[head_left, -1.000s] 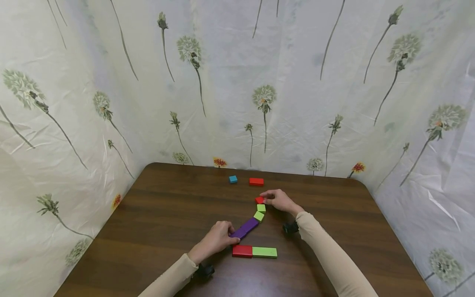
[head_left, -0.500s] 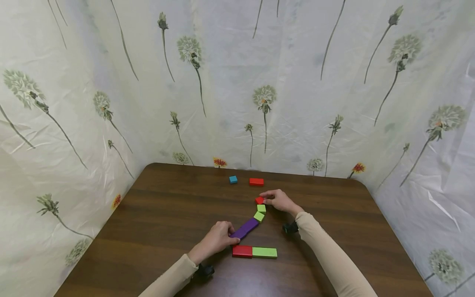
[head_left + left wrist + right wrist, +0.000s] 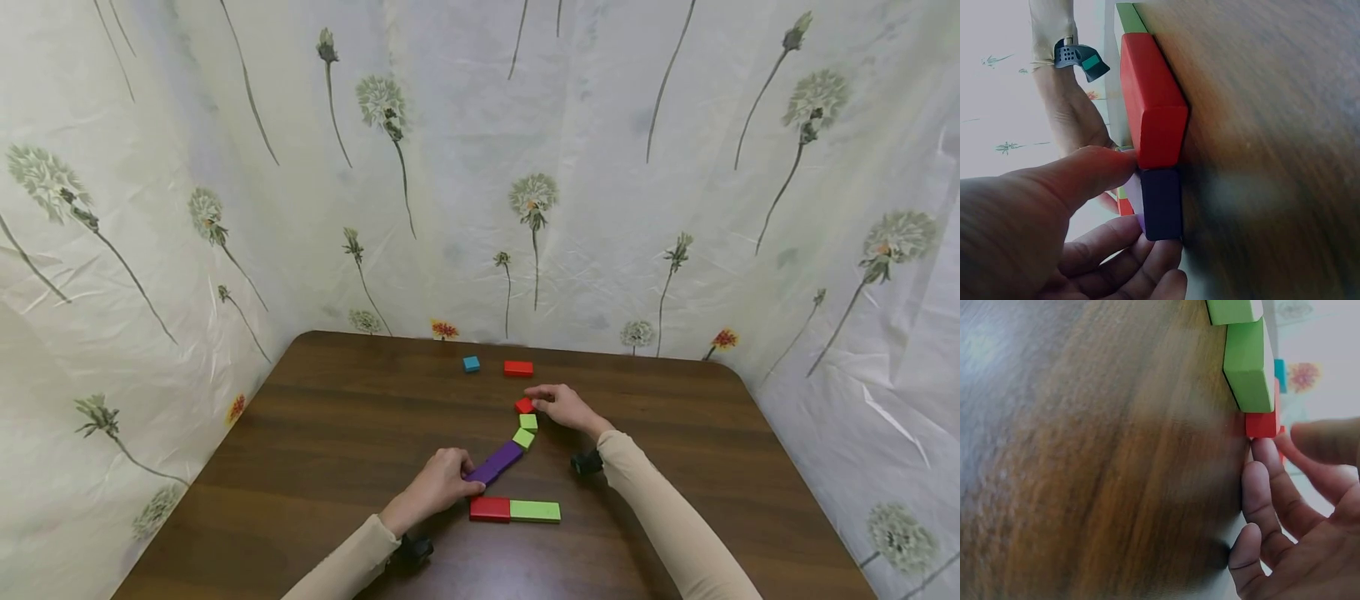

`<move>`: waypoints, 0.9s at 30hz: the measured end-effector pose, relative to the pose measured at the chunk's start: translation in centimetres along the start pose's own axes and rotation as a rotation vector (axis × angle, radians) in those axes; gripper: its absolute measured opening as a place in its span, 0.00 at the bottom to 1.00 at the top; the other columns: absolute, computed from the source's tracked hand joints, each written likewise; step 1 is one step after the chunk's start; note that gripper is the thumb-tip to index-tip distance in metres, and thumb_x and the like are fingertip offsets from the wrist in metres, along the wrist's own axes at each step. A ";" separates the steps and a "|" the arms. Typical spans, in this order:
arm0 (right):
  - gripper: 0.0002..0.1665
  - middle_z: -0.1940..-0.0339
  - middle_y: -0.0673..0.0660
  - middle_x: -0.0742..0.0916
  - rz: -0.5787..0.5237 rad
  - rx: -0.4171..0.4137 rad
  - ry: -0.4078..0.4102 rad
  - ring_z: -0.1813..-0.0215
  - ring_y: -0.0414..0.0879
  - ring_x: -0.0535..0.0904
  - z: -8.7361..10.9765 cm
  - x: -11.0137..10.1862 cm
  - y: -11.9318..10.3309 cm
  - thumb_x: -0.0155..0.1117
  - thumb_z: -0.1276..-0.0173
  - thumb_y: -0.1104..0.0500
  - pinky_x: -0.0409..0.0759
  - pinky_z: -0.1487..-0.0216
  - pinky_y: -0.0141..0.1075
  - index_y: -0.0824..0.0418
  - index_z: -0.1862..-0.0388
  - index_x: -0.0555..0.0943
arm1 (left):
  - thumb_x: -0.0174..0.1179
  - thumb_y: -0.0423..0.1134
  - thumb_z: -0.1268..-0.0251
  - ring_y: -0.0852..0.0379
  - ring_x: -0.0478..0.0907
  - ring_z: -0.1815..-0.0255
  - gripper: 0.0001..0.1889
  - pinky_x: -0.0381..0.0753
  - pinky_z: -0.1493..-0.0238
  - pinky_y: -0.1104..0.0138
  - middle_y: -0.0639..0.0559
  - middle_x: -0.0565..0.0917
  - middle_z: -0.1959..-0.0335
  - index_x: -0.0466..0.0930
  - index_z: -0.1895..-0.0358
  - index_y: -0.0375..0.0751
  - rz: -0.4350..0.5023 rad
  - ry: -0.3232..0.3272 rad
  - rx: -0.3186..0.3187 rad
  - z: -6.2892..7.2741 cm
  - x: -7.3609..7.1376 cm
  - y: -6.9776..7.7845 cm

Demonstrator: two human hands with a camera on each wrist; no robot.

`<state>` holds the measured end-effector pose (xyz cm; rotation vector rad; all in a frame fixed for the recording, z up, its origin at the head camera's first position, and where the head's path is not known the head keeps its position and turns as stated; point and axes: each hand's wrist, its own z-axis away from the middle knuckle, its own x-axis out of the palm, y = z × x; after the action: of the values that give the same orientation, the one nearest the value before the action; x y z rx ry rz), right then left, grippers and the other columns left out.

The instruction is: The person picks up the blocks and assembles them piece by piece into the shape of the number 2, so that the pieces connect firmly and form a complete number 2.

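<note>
My left hand (image 3: pixel 435 483) grips the near end of a long purple block (image 3: pixel 498 462), thumb on one side and fingers on the other. In the left wrist view that purple block (image 3: pixel 1162 203) lies right beside a red block (image 3: pixel 1154 103). Two lime green blocks, a nearer one (image 3: pixel 523 438) and a farther one (image 3: pixel 528 422), continue the curved row from the purple block. At its far end, my right hand (image 3: pixel 566 407) holds a small red block (image 3: pixel 524 406) with its fingertips. The right wrist view shows this red block (image 3: pixel 1262 425) against a green block (image 3: pixel 1249 365).
A red block (image 3: pixel 490 509) and a long green block (image 3: pixel 535 512) lie end to end in front of the row. Toward the back of the brown table (image 3: pixel 337 433) are a blue block (image 3: pixel 471 364) and another red block (image 3: pixel 518 368). A flowered curtain (image 3: pixel 450 192) hangs behind.
</note>
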<state>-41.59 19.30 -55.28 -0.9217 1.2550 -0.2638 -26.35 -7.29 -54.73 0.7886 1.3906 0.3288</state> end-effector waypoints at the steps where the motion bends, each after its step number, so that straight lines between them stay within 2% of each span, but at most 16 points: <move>1: 0.19 0.43 0.59 0.83 -0.008 0.004 0.005 0.44 0.51 0.78 0.0 0.0 0.0 0.55 0.26 0.58 0.76 0.44 0.48 0.59 0.40 0.79 | 0.72 0.43 0.48 0.62 0.69 0.78 0.14 0.69 0.78 0.72 0.51 0.80 0.73 0.81 0.68 0.36 0.003 0.000 0.002 0.0 0.0 0.0; 9: 0.18 0.48 0.62 0.84 -0.110 0.057 0.042 0.51 0.49 0.81 -0.3 0.3 0.5 0.49 0.24 0.60 0.79 0.48 0.43 0.62 0.40 0.78 | 0.72 0.42 0.48 0.62 0.69 0.79 0.13 0.70 0.79 0.71 0.51 0.80 0.73 0.81 0.68 0.35 0.023 -0.003 0.007 0.1 -0.1 0.1; 16: 0.18 0.52 0.63 0.85 -0.116 0.063 0.075 0.52 0.53 0.82 0.4 0.2 0.1 0.48 0.23 0.60 0.79 0.47 0.46 0.64 0.40 0.77 | 0.71 0.43 0.47 0.63 0.68 0.79 0.14 0.69 0.79 0.72 0.52 0.80 0.73 0.81 0.68 0.36 0.017 -0.009 0.001 0.1 -0.1 0.0; 23: 0.18 0.46 0.61 0.84 -0.094 0.047 0.144 0.48 0.54 0.80 1.0 -0.2 0.1 0.53 0.25 0.56 0.78 0.48 0.46 0.61 0.41 0.79 | 0.71 0.42 0.47 0.63 0.69 0.81 0.13 0.69 0.80 0.72 0.52 0.79 0.74 0.81 0.67 0.35 0.031 -0.013 0.008 0.1 -0.1 -0.1; 27: 0.17 0.45 0.63 0.83 -0.138 0.018 0.158 0.46 0.55 0.79 1.3 -0.4 0.0 0.55 0.27 0.60 0.78 0.49 0.44 0.62 0.42 0.79 | 0.71 0.42 0.47 0.63 0.69 0.81 0.13 0.69 0.80 0.72 0.53 0.79 0.75 0.81 0.67 0.35 0.029 -0.013 0.010 0.1 -0.2 0.0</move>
<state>-40.57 20.18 -54.98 -0.9884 1.3326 -0.4642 -26.27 -7.50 -54.59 0.8192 1.3706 0.3389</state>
